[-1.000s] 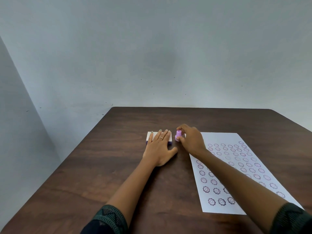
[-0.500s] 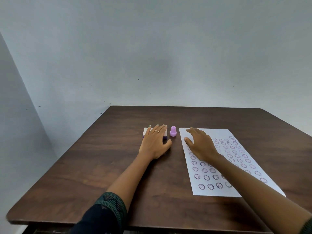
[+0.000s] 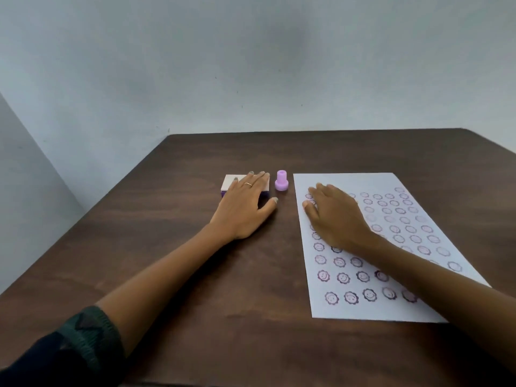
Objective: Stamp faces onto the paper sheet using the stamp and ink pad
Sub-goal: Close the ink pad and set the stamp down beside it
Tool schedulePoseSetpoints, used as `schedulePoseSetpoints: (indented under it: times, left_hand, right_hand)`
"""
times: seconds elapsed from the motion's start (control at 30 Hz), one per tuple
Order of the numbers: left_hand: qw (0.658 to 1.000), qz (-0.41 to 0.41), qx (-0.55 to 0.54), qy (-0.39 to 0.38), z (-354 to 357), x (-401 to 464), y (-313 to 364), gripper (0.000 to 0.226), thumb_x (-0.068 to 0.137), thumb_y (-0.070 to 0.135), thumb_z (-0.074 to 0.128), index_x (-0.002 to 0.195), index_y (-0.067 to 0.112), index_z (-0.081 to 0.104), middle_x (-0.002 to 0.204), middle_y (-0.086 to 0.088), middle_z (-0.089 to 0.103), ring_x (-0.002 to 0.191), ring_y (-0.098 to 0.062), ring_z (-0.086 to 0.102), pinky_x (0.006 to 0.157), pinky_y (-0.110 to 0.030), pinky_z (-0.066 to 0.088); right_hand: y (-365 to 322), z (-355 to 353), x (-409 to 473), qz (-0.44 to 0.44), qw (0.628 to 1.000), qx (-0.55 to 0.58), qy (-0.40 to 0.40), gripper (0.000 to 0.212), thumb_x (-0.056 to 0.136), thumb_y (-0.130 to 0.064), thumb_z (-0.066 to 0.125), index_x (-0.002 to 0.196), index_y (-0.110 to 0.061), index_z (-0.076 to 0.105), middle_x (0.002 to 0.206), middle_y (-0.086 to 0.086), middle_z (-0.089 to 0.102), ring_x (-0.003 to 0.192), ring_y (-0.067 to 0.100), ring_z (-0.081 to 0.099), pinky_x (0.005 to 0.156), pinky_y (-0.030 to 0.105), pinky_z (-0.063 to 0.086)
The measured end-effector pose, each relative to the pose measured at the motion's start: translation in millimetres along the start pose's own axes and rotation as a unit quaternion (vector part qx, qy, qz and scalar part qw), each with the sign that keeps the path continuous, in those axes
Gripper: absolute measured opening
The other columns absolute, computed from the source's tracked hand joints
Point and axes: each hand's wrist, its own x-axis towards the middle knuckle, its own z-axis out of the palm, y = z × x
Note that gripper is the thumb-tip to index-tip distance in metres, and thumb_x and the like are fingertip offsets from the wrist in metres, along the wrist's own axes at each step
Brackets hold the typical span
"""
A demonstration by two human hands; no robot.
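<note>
The left hand [image 3: 242, 209] lies flat and open, its fingers over the ink pad [image 3: 230, 185] left of frame centre, while the pink stamp [image 3: 281, 181] stands upright just right of it — untouched. The right hand [image 3: 336, 219] rests spread and empty on the paper sheet [image 3: 391, 308] at centre right — rows of purple faces [image 3: 343, 277] cover it, with bare bench [image 3: 195, 303] around.

Both arms are stretched forward from the near edge of the desk, forearms bare. The left hand [image 3: 245, 208] is laid flat, palm down, fingers [image 3: 255, 181] extended and close together, thumb spread to the right — a ring is worn on one finger. The right hand [image 3: 336, 216] is likewise flattened, fingers loosely spread — nothing is gripped.
</note>
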Motion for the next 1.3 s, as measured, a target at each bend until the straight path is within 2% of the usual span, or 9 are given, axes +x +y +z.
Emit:
schedulePoseSetpoints:
  times: [0.17, 0.37, 0.47, 0.63, 0.8, 0.97, 1.13, 1.3]
  left_hand:
    - [1.0, 0.003, 0.002, 0.003, 1, 0, -2, 0.062, 0.093, 0.046, 0.04, 0.148, 0.021, 0.025, 0.156, 0.003, 0.027, 0.146, -0.013, 0.017, 0.12, -0.037, 0.009]
    - [1.0, -0.006, -0.015, -0.016, -6, -5, 5, 0.064, 0.093, 0.047, 0.038, 0.149, 0.023, 0.02, 0.158, 0.008, 0.02, 0.147, -0.009, 0.009, 0.12, -0.034, 0.004]
    - [0.999, -0.023, -0.01, -0.037, -16, -2, 10, 0.065, 0.093, 0.048, 0.035, 0.15, 0.021, 0.018, 0.159, 0.005, 0.019, 0.147, -0.01, 0.009, 0.121, -0.035, 0.003]
    - [0.996, -0.052, -0.001, -0.076, -27, -2, 18, 0.065, 0.094, 0.046, 0.031, 0.15, 0.018, 0.015, 0.159, 0.002, 0.018, 0.147, -0.011, 0.003, 0.118, -0.031, -0.009]
    - [0.99, -0.086, 0.018, -0.108, -33, -4, 23, 0.066, 0.094, 0.043, 0.03, 0.15, 0.015, 0.013, 0.159, -0.003, 0.018, 0.147, -0.016, 0.007, 0.119, -0.035, -0.005]
    - [0.988, -0.075, 0.035, -0.133, -35, -12, 26, 0.068, 0.094, 0.048, 0.026, 0.151, 0.014, 0.011, 0.16, -0.004, 0.016, 0.148, -0.017, 0.005, 0.118, -0.036, -0.008]
    - [0.989, -0.072, 0.032, -0.126, -41, -13, 30, 0.069, 0.094, 0.051, 0.024, 0.151, 0.014, 0.009, 0.16, -0.004, 0.013, 0.148, -0.017, 0.001, 0.118, -0.036, -0.008]
    - [0.989, -0.089, 0.031, -0.112, -54, 2, 37, 0.069, 0.094, 0.05, 0.026, 0.151, 0.016, 0.009, 0.16, -0.002, 0.01, 0.148, -0.017, 0.001, 0.119, -0.036, -0.005]
  right_hand:
    - [5, 5, 1, -0.004, 1.0, 0.005, 0.008, 0.051, 0.095, -0.039, 0.026, 0.14, -0.015, 0.027, 0.152, 0.007, 0.029, 0.14, 0.023, 0.023, 0.116, 0.038, 0.014]
    - [-1, 1, -7, -0.001, 1.0, 0.005, 0.001, 0.052, 0.094, -0.038, 0.027, 0.141, -0.015, 0.026, 0.152, 0.008, 0.029, 0.141, 0.024, 0.023, 0.113, 0.036, 0.007]
    - [-6, -10, -7, 0.018, 0.999, 0.019, -0.022, 0.05, 0.094, -0.033, 0.034, 0.14, -0.012, 0.03, 0.15, 0.011, 0.033, 0.14, 0.025, 0.026, 0.113, 0.037, 0.01]
    - [-13, -25, -6, 0.052, 0.995, 0.019, -0.077, 0.049, 0.093, -0.03, 0.034, 0.138, -0.011, 0.033, 0.148, 0.012, 0.037, 0.139, 0.026, 0.028, 0.114, 0.039, 0.014]
    - [-18, -28, -5, 0.074, 0.99, -0.002, -0.123, 0.05, 0.093, -0.031, 0.031, 0.139, -0.01, 0.031, 0.148, 0.013, 0.036, 0.14, 0.028, 0.027, 0.114, 0.04, 0.014]
    - [-20, -30, -2, 0.083, 0.985, -0.017, -0.15, 0.051, 0.094, -0.031, 0.031, 0.14, -0.009, 0.027, 0.151, 0.014, 0.029, 0.141, 0.029, 0.021, 0.114, 0.042, 0.011]
    - [-20, -39, 4, 0.084, 0.988, -0.033, -0.127, 0.053, 0.092, -0.034, 0.039, 0.138, -0.009, 0.029, 0.151, 0.016, 0.027, 0.142, 0.031, 0.019, 0.115, 0.047, 0.012]
    - [-19, -53, 19, 0.075, 0.991, -0.043, -0.101, 0.057, 0.091, -0.036, 0.041, 0.139, -0.009, 0.026, 0.153, 0.016, 0.023, 0.142, 0.033, 0.018, 0.114, 0.046, 0.01]
